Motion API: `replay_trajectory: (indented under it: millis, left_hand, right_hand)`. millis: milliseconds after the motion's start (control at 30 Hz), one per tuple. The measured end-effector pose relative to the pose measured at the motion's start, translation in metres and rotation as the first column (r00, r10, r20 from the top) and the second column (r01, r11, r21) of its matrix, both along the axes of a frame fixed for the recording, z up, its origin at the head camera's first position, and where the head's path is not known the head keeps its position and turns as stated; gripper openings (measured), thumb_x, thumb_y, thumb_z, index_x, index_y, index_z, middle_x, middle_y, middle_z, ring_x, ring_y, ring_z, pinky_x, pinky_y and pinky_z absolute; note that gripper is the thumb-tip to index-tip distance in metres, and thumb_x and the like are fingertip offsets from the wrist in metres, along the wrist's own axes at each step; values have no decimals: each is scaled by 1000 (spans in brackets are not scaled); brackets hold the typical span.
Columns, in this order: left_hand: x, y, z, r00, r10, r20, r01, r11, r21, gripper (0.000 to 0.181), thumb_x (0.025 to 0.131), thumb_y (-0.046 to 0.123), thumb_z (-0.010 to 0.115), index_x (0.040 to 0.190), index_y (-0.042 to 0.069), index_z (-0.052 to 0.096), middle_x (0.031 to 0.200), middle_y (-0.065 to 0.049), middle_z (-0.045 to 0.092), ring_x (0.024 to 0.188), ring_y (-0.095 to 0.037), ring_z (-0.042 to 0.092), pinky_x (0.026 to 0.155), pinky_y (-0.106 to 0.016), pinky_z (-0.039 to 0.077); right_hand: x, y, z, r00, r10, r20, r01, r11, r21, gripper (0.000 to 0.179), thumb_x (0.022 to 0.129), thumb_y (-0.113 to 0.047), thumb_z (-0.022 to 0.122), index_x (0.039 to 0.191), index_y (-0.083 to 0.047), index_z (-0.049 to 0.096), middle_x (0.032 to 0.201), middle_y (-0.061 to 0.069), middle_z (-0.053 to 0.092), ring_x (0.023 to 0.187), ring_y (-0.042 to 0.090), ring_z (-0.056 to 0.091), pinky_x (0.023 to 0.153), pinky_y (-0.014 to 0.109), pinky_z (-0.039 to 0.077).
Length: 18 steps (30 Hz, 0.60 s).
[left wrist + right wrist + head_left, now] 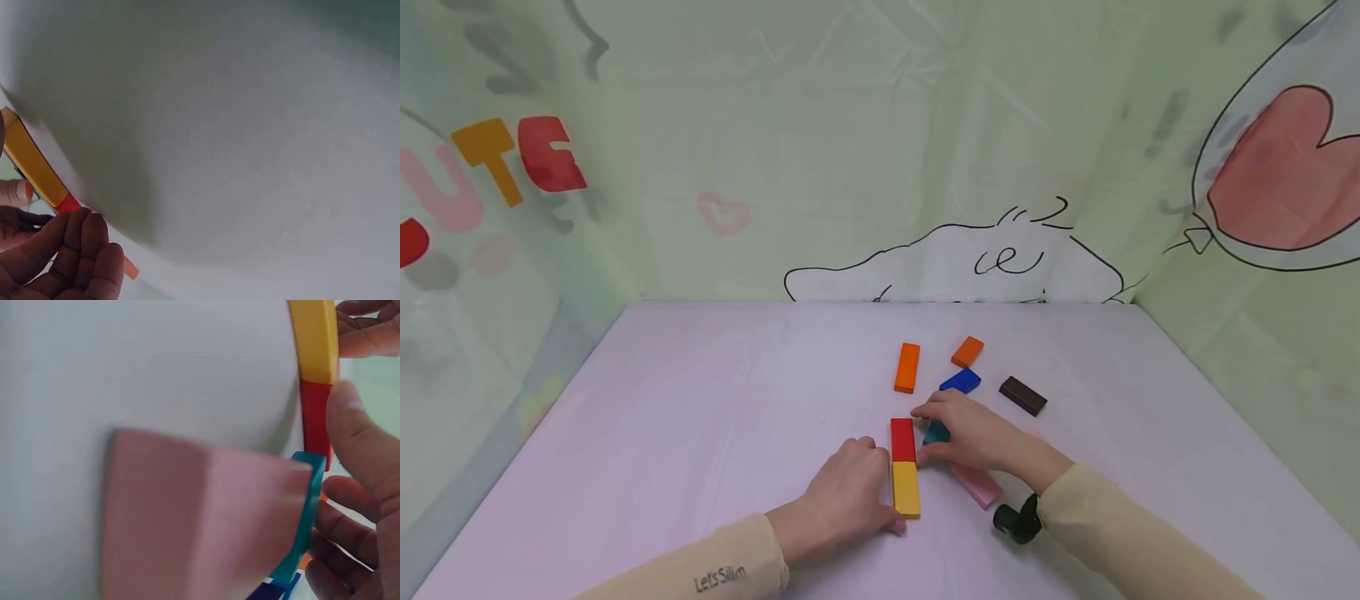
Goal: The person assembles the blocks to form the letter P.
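Note:
A red block (903,440) and a yellow block (906,490) lie end to end in one line on the table. Along their left side is my left hand (850,485), its thumb by the yellow block's near end, its other fingers extended and slightly bent in the left wrist view. On the other side my right hand (970,429) has its thumb (350,415) against or very close to the red block. Its loosely bent fingers are near a teal block (936,432), which the hand partly covers. A pink block (976,485) lies under the right wrist.
Farther back are an orange block (907,368), a shorter orange block (967,352) and a blue block (961,381). A dark brown block (1023,396) lies to the right. A black device (1018,521) sits at the right wrist. Printed cloth (850,150) hangs behind the table.

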<state>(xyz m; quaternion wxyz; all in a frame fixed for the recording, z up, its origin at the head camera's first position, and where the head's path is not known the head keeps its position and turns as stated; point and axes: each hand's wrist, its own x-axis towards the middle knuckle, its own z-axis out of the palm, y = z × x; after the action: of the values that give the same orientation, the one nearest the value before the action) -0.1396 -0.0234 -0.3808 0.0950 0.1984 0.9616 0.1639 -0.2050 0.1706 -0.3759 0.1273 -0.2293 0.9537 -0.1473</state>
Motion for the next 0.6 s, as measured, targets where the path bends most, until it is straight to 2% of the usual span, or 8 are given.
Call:
replay_trajectory:
  millis: [133, 233, 433, 600]
  left_hand:
    - [-5, -2, 1, 999, 28, 46, -29, 1000, 9, 80, 65, 48, 95, 124, 2, 68, 112, -9, 66, 96, -18, 58, 89, -30, 61]
    - [-8, -3, 1, 997, 29, 65, -29, 1000, 11, 89, 65, 49, 95, 134, 2, 62, 125, -12, 63, 108, -22, 58, 95, -35, 60]
    - [-13, -2, -1, 996, 29, 86, -28, 1000, -11, 102, 65, 51, 94, 145, 4, 53, 132, -13, 60, 114, -23, 57, 97, -36, 59]
    - [-15, -2, 0, 996, 19, 84, -18, 1000, -13, 101, 65, 52, 93, 145, 4, 54, 132, -13, 60, 115, -24, 57, 98, -36, 59]
  right_hand:
    - [1, 3, -1, 1000, 15, 11, -15, 1000, -16, 64, 80, -36, 87, 135, -12, 67, 133, 13, 62, 127, 30, 56, 95, 44, 60]
    - [1, 3, -2, 1000, 27, 7, -27, 999, -22, 64, 80, -37, 87, 135, -11, 67, 134, 13, 62, 128, 30, 55, 96, 44, 60]
    - [-1, 2, -4, 999, 43, -4, -44, 999, -25, 61, 81, -36, 87, 133, -10, 68, 131, 11, 64, 127, 29, 56, 98, 45, 59]
    - [-1, 3, -3, 998, 59, -14, -59, 998, -26, 59, 82, -35, 86, 132, -10, 68, 129, 11, 64, 126, 30, 56, 99, 45, 58]
